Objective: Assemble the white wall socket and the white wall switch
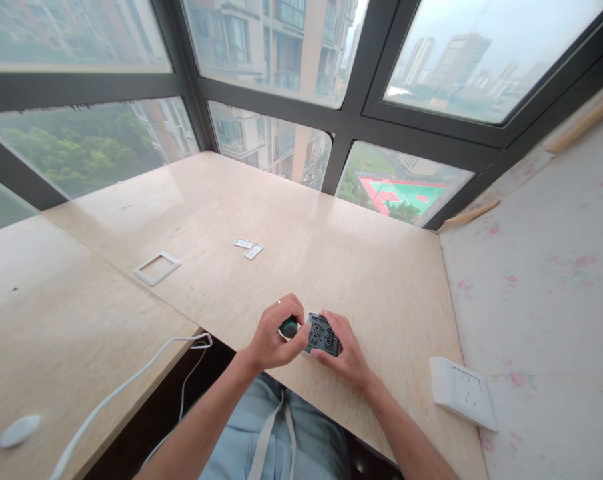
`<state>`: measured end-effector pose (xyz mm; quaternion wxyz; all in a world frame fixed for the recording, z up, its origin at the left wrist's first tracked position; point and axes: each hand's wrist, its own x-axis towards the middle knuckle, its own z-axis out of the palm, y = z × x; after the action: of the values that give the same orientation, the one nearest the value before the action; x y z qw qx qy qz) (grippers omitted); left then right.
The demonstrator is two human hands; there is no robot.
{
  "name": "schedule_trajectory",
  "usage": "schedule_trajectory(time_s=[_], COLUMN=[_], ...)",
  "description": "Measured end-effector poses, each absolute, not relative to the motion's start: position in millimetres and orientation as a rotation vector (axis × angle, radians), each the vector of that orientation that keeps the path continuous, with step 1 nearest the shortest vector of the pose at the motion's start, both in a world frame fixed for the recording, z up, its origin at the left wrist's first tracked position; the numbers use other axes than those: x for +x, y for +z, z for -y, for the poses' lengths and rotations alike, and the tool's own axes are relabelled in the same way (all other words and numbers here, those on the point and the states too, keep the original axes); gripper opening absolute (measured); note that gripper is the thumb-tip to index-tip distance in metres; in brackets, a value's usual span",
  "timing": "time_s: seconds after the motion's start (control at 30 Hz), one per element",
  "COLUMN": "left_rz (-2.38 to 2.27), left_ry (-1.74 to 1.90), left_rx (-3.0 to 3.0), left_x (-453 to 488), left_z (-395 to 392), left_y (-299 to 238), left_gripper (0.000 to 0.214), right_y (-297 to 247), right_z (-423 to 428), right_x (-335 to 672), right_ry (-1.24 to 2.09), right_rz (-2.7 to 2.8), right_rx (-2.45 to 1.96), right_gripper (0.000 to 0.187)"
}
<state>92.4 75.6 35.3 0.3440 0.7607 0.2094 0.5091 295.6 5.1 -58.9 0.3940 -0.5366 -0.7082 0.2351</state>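
My left hand (274,333) is closed round a tool with a dark green handle (288,327), most likely a screwdriver, its tip against a dark grey switch or socket module (322,333). My right hand (345,347) grips that module from the right and holds it just above the beige stone sill (231,200) near its front edge. The tool's shaft is hidden between my hands.
A white rectangular frame (156,268) lies to the left on the sill, two small white pieces (248,247) farther back. A white wall socket (462,392) sits at the right edge. A white cable (131,380) and oval white object (19,430) lie on the left surface. Windows surround the sill.
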Motion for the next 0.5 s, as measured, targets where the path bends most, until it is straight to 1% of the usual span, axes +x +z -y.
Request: schedule_trajectory(time_s=[0.23,0.27,0.33,0.4,0.47,0.5], left_rz=[-0.503,-0.474,-0.398,-0.308,-0.212,-0.159], left_ry=[1.390,1.433,1.517,1.544,1.501,1.465], left_rx=[1.892,1.855,1.812,1.887,2.079,2.189], left_x=[94.2,95.3,98.6,103.9,111.3,115.8], left_z=[-74.4,-74.7,-75.5,-76.2,-76.6,-76.8], left_y=[34.9,35.6,39.2,45.4,51.8,54.0], left_gripper=[0.013,0.014,0.024,0.029,0.024,0.020], right_y=[-60.5,-61.5,-64.1,-66.6,-67.1,-66.0], right_z=[-7.8,-8.2,-8.6,-8.6,-7.5,-6.3], right_x=[299.5,300.6,302.4,302.9,301.7,300.6], right_ry=[0.587,0.585,0.577,0.554,0.517,0.504], right_rz=[1.839,1.851,1.873,1.898,1.911,1.895], right_rx=[-1.348,-1.349,-1.351,-1.345,-1.332,-1.344], right_gripper=[0.081,0.082,0.085,0.089,0.088,0.085])
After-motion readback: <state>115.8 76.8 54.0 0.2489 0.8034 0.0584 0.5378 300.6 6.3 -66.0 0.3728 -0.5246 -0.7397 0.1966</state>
